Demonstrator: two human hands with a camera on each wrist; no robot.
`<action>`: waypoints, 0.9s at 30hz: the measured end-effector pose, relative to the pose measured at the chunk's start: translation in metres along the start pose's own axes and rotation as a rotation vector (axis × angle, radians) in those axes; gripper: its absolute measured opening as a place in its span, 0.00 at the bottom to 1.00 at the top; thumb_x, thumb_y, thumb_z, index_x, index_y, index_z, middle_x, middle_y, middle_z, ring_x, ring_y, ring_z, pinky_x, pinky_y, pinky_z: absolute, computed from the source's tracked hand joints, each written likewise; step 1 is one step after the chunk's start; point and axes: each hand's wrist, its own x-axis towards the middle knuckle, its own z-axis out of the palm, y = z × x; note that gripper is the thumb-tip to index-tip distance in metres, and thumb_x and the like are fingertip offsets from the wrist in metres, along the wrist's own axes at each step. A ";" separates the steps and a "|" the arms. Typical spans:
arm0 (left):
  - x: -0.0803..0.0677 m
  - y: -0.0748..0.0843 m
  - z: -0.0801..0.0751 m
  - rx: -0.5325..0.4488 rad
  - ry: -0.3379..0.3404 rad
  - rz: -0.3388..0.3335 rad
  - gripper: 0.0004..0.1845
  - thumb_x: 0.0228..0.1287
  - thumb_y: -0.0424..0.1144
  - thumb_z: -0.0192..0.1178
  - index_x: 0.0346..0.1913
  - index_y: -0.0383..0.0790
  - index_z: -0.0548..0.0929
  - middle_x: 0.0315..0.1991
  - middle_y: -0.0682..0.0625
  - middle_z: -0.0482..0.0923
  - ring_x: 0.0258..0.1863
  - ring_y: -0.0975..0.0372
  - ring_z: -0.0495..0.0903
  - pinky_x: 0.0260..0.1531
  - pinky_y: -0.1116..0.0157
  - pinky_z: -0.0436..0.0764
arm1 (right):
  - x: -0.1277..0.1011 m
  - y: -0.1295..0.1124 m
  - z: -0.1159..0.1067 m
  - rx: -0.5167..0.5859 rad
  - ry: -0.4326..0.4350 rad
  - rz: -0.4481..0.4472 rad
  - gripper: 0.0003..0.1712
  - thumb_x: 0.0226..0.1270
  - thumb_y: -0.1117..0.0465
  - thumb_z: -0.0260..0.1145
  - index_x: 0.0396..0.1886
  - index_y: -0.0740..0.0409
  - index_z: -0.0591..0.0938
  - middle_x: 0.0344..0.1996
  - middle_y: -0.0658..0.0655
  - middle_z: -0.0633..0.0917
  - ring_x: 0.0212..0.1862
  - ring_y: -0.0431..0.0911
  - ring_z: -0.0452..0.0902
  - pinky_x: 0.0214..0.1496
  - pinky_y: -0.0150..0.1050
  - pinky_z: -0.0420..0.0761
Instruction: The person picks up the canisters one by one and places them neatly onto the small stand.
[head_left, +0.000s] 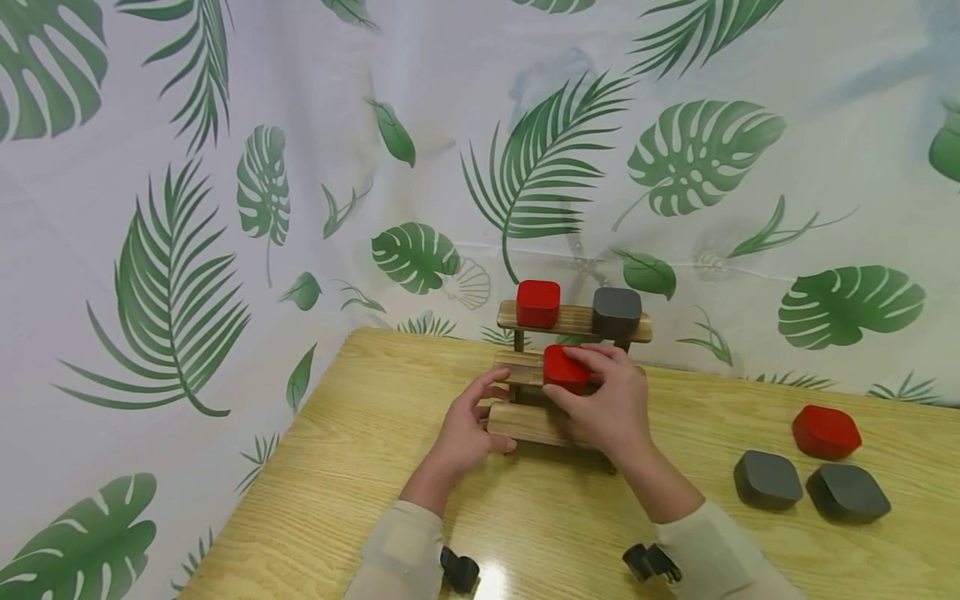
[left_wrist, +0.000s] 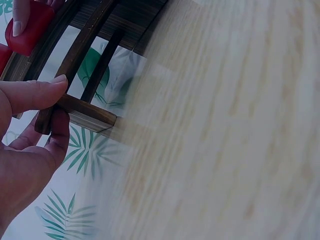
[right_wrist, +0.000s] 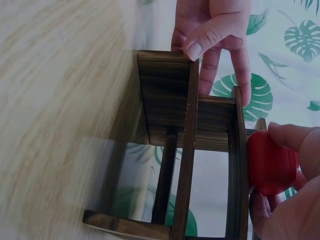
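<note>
A three-tier wooden stand [head_left: 536, 423] stands at the back of the table. My right hand [head_left: 617, 404] pinches a red rounded block [head_left: 564, 367] between thumb and fingers at the middle tier. The right wrist view shows this red block [right_wrist: 270, 162] up against the tier's edge; whether it bears on the board, I cannot tell. At the stand's left end, my left hand [head_left: 467, 429] grips the end of the lowest tier, thumb in front and fingers behind. On the top tier sit another red block [head_left: 538, 302] at left and a dark grey block [head_left: 617, 310] at right.
To the right on the wooden table [head_left: 360, 467] lie a red block [head_left: 827, 432] and two dark grey blocks, one nearer the stand [head_left: 768, 480], the other grey block [head_left: 849, 493] farther right. A leaf-patterned cloth [head_left: 420, 192] hangs behind the stand and along the left.
</note>
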 end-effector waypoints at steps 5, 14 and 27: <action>0.001 -0.001 0.000 0.011 0.006 -0.006 0.55 0.41 0.09 0.68 0.70 0.60 0.72 0.56 0.45 0.74 0.43 0.50 0.78 0.36 0.57 0.82 | 0.001 -0.003 0.004 0.009 -0.014 0.018 0.30 0.49 0.59 0.83 0.55 0.59 0.86 0.55 0.61 0.78 0.56 0.57 0.72 0.53 0.53 0.76; 0.001 0.001 0.001 0.005 0.015 -0.020 0.56 0.39 0.09 0.69 0.69 0.63 0.72 0.56 0.47 0.74 0.44 0.50 0.78 0.39 0.57 0.82 | 0.003 -0.008 0.010 0.029 -0.034 0.044 0.31 0.50 0.58 0.83 0.56 0.57 0.86 0.55 0.60 0.77 0.56 0.57 0.73 0.53 0.52 0.78; 0.000 0.001 0.000 -0.013 0.007 -0.022 0.56 0.39 0.08 0.68 0.69 0.62 0.73 0.56 0.46 0.74 0.45 0.49 0.78 0.39 0.57 0.82 | 0.005 -0.012 0.020 0.049 -0.009 0.032 0.31 0.49 0.58 0.83 0.55 0.59 0.86 0.55 0.63 0.78 0.56 0.58 0.73 0.53 0.52 0.78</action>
